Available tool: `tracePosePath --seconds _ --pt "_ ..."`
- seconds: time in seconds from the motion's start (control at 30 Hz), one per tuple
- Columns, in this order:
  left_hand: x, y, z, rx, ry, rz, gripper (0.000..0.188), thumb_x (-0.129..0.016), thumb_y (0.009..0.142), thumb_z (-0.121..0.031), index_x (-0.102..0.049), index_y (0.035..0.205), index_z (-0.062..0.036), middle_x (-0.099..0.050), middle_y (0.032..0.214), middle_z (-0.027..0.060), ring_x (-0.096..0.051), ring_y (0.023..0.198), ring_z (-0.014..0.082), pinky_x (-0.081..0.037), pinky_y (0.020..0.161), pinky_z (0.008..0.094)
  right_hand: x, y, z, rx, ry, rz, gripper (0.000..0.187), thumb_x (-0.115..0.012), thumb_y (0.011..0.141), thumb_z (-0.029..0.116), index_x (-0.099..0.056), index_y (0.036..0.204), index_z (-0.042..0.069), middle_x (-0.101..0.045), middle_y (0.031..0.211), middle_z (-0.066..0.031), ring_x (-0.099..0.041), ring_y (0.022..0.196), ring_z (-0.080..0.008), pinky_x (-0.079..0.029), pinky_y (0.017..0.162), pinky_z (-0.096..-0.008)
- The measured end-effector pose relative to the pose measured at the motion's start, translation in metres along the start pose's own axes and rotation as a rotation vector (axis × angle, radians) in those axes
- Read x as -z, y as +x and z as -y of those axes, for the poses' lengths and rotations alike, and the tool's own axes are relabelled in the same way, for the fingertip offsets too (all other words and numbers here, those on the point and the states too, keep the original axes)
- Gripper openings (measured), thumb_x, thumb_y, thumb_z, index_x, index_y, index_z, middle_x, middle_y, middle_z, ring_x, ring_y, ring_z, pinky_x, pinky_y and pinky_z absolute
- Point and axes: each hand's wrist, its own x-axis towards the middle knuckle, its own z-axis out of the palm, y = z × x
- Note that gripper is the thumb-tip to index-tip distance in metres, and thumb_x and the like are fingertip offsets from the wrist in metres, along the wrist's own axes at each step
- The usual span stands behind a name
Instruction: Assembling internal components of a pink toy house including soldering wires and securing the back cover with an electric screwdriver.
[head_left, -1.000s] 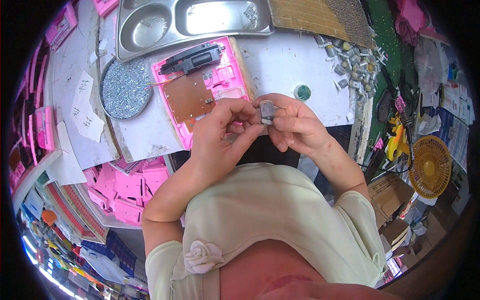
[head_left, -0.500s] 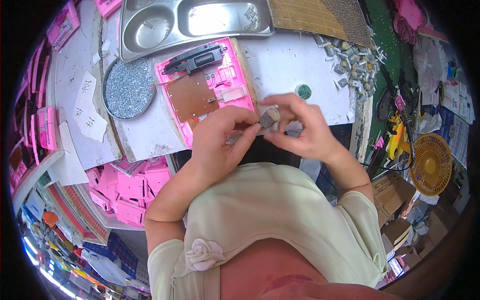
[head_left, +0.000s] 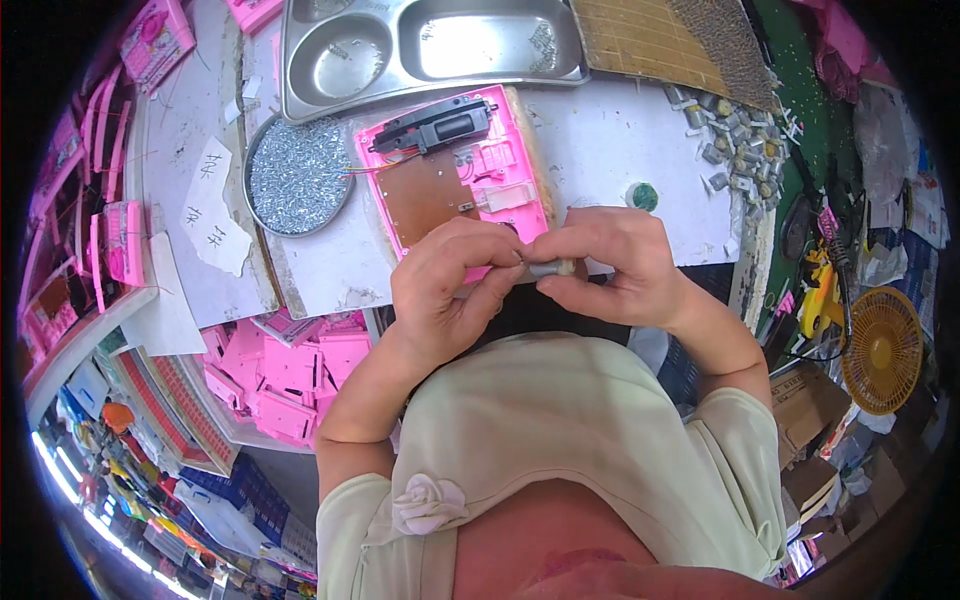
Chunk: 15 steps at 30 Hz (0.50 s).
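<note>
A small grey cylindrical motor (head_left: 548, 268) with a pale yellowish end lies between my fingertips, close to the near edge of the table. My left hand (head_left: 450, 280) pinches its left end with thumb and forefinger. From the other side my right hand (head_left: 615, 265) closes thumb and forefinger around its body, which hides part of it. Just beyond my hands is a pink plastic casing (head_left: 545, 190), open side up, resting on a padded base. Inside it are a brown circuit board (head_left: 420, 200), a black speaker-like part (head_left: 440, 125) and thin wires.
A round dish of small silver screws (head_left: 298, 180) stands left of the casing; a steel compartment tray (head_left: 395, 25) is behind. Similar motors (head_left: 745, 150) are heaped at right near a green round piece (head_left: 642, 196). Pink casings (head_left: 285, 370) fill a box below left. A yellow fan (head_left: 882, 350) stands at right.
The motor has turned from tilted, end up, to lying level between my fingers. My right fingers have gone from spread to closed on it. The whole view has shifted slightly.
</note>
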Motion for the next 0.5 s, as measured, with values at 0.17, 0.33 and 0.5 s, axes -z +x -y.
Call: tracePosePath --seconds 0.17,0.33,0.5 --pt "0.008 0.000 0.002 -0.029 0.084 0.043 0.026 -0.076 0.076 0.007 -0.062 0.097 -0.0007 -0.068 0.101 0.0160 -0.067 0.087 0.0275 -0.055 0.074 0.0347 -0.007 0.006 -0.005 0.069 -0.049 -0.032 0.039 -0.083 0.072 0.005 -0.066 0.107 0.007 -0.068 0.083 -0.0063 -0.065 0.064 -0.0219 -0.053 0.057 -0.0322" --pt "0.009 -0.008 0.010 -0.019 0.057 -0.063 0.026 -0.078 0.074 0.008 -0.065 0.096 -0.0002 -0.059 0.118 0.0190 -0.065 0.091 0.0239 -0.056 0.076 0.0326 -0.003 0.013 -0.010 0.170 -0.122 0.075 0.041 -0.080 0.070 0.001 -0.062 0.106 0.007 -0.066 0.085 -0.0080 -0.066 0.074 -0.0282 -0.055 0.063 -0.0379" --pt "0.014 -0.009 0.011 -0.019 0.112 -0.078 0.024 -0.079 0.074 0.008 -0.068 0.093 -0.0007 -0.057 0.118 0.0181 -0.064 0.092 0.0223 -0.057 0.076 0.0316 -0.002 0.017 -0.015 0.240 -0.182 0.087 0.049 -0.081 0.070 -0.004 -0.060 0.113 0.005 -0.068 0.089 -0.0119 -0.068 0.075 -0.0306 -0.055 0.063 -0.0385"
